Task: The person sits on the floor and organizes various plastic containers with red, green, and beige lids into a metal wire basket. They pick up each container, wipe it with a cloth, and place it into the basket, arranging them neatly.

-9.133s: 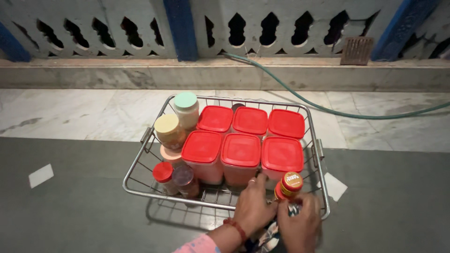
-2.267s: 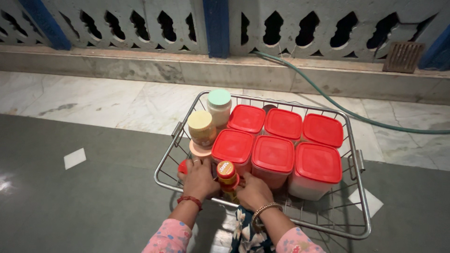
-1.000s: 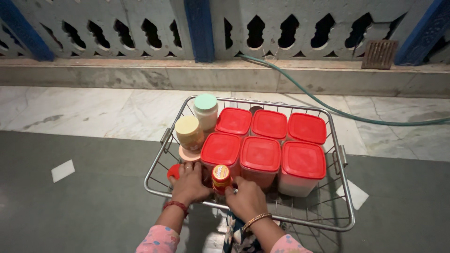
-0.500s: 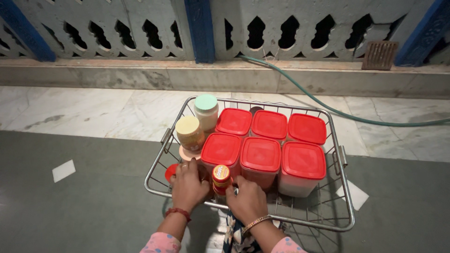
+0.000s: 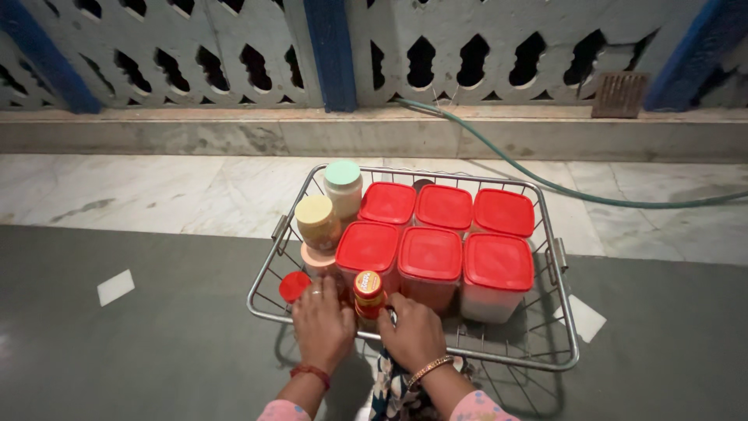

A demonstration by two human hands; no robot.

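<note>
1. The left hand (image 5: 322, 323) lies palm down at the near left corner of the wire basket (image 5: 545, 355), its fingers (image 5: 313, 290) spread and draped over a jar hidden beneath them; whether they actually clamp it cannot be told.
2. The right hand (image 5: 413, 331) sits just beside it, its fingers curled in against the lower part of a small bottle with an orange cap (image 5: 368, 291); how tightly they close on it cannot be told.
3. That bottle stands upright between the two hands, long axis vertical, cap pointing up toward the camera, inside the basket at its near edge and just in front of the red-lidded tubs.
4. A small red-capped jar (image 5: 294, 286) stands just left of the left hand's fingertips, in the basket's near left corner.
5. Behind the left hand, along the basket's left side, come a peach-lidded jar (image 5: 317, 256), a yellow-lidded jar (image 5: 315, 218) and a green-lidded jar (image 5: 343, 183), all upright.
6. Six square tubs with red lids (image 5: 430, 252) fill the middle and right in two rows of three.
7. The basket rests on a dark grey floor mat (image 5: 140, 351), with a marble floor (image 5: 156, 191) beyond it.
8. A green hose (image 5: 592, 193) trails past a pierced grey railing (image 5: 467, 47).
</note>
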